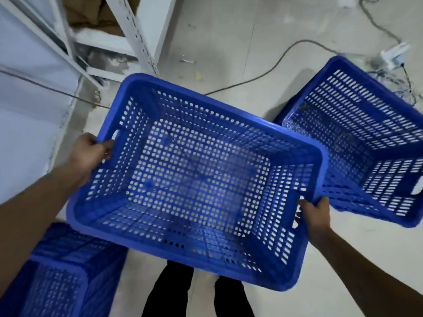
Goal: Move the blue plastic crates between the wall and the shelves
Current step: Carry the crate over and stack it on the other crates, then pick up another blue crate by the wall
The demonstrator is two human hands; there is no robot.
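Note:
An empty blue perforated plastic crate hangs in the air in front of me, tilted, above the pale floor. My left hand grips its left short side at the handle slot. My right hand grips the right short side by the rim and handle slot. A second blue crate stands on the floor at the right, touching or just behind the held crate's right corner. Another blue crate stack sits at the bottom left, partly hidden by my left forearm.
A white metal shelf frame stands at the top left with brown cardboard on it, beside a pale wall at the left. A dark cable snakes over the floor to a white power strip. My dark trouser legs show below the crate.

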